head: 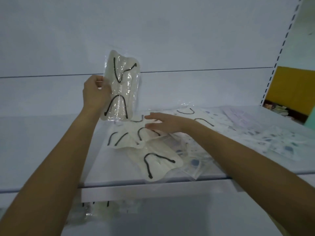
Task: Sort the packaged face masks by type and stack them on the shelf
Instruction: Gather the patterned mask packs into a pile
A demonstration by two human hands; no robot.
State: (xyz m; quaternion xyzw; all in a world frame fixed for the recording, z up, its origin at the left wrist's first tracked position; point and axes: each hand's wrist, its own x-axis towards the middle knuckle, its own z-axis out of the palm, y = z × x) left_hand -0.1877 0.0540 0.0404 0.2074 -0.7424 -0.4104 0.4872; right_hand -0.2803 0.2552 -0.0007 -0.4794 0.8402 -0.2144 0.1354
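Note:
My left hand [95, 94] grips a clear-wrapped white mask with black ear loops [121, 87], held upright above the white shelf [51, 147]. My right hand [163, 122] lies flat with straight fingers on a loose pile of the same white, black-looped masks [134, 135] in the middle of the shelf. One more such packet [158, 162] lies near the shelf's front edge. To the right are packets of patterned blue-and-white masks [279, 142] and pale purple masks [242, 118].
The shelf's front lip [153, 189] runs across the lower view, with a lower shelf holding more packets [102, 210] beneath it. A slotted upright [272, 68] bounds the right side. The left part of the shelf is bare white.

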